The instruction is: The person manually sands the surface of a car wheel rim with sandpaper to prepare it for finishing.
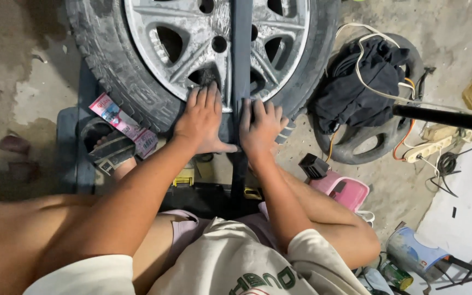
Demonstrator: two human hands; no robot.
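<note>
Stained concrete floor (28, 82), workshop clutter all round. One wheel (203, 49) lies flat dead ahead of me, grey alloy rim inside a black tyre, its near edge right at my fingertips. One dark vertical bar (241, 82) runs straight across the rim, long axis pointing away from me, and passes between my two hands. Left hand (202, 120) lies palm down on the near tyre edge, fingers (206, 93) flat and spread, gripping nothing, tips reaching onto the rim. Right hand (260, 131) sits just right of the bar, touching it, fingers extended flat on the tyre, also not clamped on anything. Both equally near; the wheel lies forward of both. Outward: one pink-and-white packet (122, 123) left of the tyre, one smaller tyre (370, 98) at right holding one black cloth (364, 82), one pink stool (341, 190) by my right knee, one power strip (430, 147) with cables, one black pole (446, 118) jutting in from the right.
</note>
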